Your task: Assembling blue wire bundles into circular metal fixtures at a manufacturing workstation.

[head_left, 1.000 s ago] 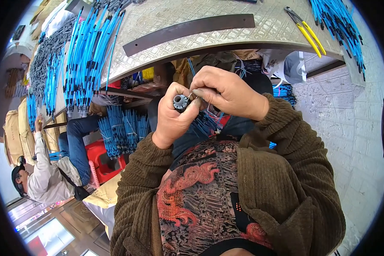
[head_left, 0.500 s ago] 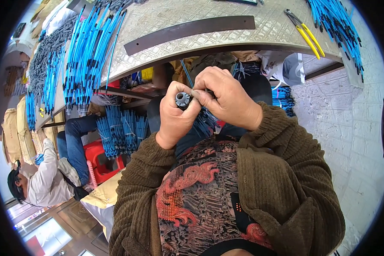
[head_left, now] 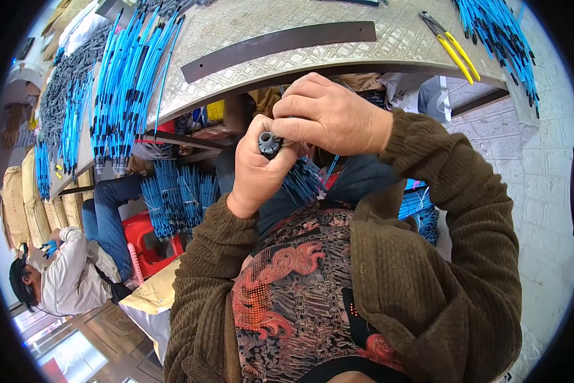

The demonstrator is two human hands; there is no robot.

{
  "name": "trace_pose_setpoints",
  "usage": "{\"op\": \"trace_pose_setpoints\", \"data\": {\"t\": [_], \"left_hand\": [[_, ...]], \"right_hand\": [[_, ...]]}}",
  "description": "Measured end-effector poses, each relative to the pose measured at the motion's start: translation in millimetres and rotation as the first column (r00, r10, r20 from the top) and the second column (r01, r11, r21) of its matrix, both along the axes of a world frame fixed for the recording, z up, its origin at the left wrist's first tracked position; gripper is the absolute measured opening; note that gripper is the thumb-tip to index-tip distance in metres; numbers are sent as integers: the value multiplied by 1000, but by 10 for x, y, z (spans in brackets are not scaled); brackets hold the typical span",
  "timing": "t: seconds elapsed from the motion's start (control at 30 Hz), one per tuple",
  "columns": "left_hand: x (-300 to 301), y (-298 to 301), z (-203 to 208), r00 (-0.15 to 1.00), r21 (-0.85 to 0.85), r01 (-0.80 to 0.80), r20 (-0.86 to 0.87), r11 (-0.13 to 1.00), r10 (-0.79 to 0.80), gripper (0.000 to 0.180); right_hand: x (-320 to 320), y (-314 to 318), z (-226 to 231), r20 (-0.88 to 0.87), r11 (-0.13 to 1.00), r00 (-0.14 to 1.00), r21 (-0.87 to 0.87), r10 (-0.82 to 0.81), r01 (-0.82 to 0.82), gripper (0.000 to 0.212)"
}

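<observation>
My left hand (head_left: 256,167) is closed round a dark grey plastic hub (head_left: 269,144), a short hollow cylinder with a notched rim. Its open end faces up between thumb and forefinger. My right hand (head_left: 332,118) is pressed against the hub's far right side, thumb and fingers pinched together. Whatever the pinch holds is hidden behind the fingers. Below my hands, a bunch of thin blue rods with dark ends (head_left: 305,184) lies over my lap.
A patterned worktable (head_left: 402,48) spans the far side, with a curved dark metal strip (head_left: 280,46), yellow-handled pliers (head_left: 456,54) and blue rod bundles (head_left: 124,96) on it. More bundles (head_left: 172,198) stand below left, by a red stool (head_left: 148,246). Another person (head_left: 70,274) sits at the left.
My right hand has swung up and left over the hub, its back now turned more upward. The hub has shifted slightly left in my left hand. The other person's hands have moved.
</observation>
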State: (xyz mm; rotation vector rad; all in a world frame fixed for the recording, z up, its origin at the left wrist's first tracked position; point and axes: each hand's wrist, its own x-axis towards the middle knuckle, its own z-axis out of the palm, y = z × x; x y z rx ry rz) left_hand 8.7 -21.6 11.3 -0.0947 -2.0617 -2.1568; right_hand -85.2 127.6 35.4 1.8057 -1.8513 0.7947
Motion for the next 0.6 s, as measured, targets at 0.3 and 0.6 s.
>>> {"op": "trace_pose_setpoints", "data": {"t": [0.3, 0.6], "left_hand": [[-48, -110, -84, 997, -203, 70, 39, 977, -64, 23], [31, -83, -91, 986, -44, 120, 121, 992, -114, 22]], "right_hand": [[108, 10, -30, 190, 991, 976, 100, -106, 88, 18], [97, 50, 55, 579, 968, 797, 249, -172, 29, 13]]}}
